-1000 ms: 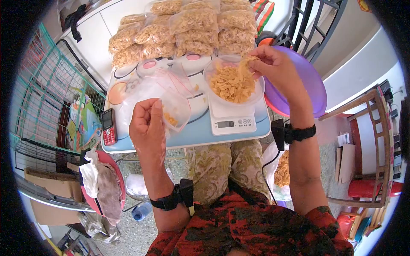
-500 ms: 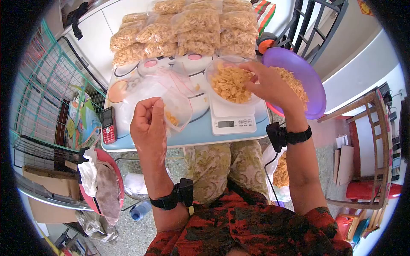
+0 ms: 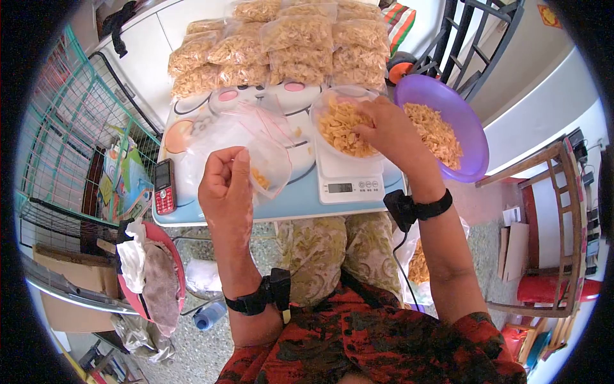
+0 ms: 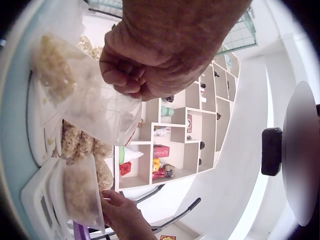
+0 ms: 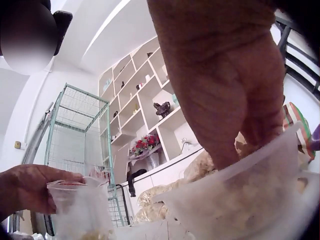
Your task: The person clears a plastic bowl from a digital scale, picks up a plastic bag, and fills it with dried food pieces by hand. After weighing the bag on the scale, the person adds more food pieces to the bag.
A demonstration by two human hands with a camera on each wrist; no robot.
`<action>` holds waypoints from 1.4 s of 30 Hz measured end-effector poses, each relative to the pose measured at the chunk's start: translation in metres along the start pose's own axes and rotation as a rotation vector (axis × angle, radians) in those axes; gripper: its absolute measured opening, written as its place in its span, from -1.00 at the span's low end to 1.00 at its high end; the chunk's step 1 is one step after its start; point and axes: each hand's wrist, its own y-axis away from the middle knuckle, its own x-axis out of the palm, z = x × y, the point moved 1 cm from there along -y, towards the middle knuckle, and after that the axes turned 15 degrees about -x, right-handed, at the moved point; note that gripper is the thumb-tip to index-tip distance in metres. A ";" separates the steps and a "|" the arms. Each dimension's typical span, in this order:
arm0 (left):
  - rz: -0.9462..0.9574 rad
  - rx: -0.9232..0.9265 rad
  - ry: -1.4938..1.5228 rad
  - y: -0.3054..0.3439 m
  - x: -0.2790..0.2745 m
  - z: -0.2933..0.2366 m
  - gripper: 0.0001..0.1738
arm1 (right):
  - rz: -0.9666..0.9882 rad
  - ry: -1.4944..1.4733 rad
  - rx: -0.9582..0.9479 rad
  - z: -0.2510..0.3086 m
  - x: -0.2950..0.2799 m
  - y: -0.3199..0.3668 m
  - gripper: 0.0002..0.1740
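My left hand (image 3: 225, 192) pinches the rim of a clear zip bag (image 3: 275, 168), which has a few yellow flakes low inside; the left wrist view shows the bag (image 4: 95, 100) hanging from the fingers. My right hand (image 3: 400, 137) reaches into a clear tub (image 3: 318, 128) of yellow flakes, its fingertips among them. The tub stands on a white kitchen scale (image 3: 350, 176). In the right wrist view the fingers go down behind the tub's wall (image 5: 235, 195), so what they hold is hidden.
Filled bags (image 3: 297, 32) are stacked at the table's back. A purple basin (image 3: 470, 128) of flakes stands right of the scale. A red phone (image 3: 164, 185) lies at the left edge, near empty clear bags (image 3: 220, 128). A wire cage (image 3: 83, 128) stands left.
My right hand has lowered from above the tub's right rim into the flakes, and its forearm has shifted left, uncovering more of the basin. My left hand keeps its pinch on the bag.
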 end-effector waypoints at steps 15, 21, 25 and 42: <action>0.018 -0.035 0.020 0.001 0.003 -0.003 -0.80 | -0.510 -0.919 0.406 0.002 -0.031 -0.008 -0.80; 0.039 -0.020 0.165 0.004 0.008 -0.007 -0.79 | -0.677 -1.337 0.454 -0.001 -0.024 -0.010 -0.81; 0.086 -0.049 0.213 0.001 0.012 0.000 -0.79 | -0.732 -1.483 0.476 0.000 -0.022 -0.011 -0.81; 0.126 -0.104 0.156 0.002 0.014 0.005 -0.78 | -0.682 -1.536 0.490 0.001 -0.023 -0.003 -0.86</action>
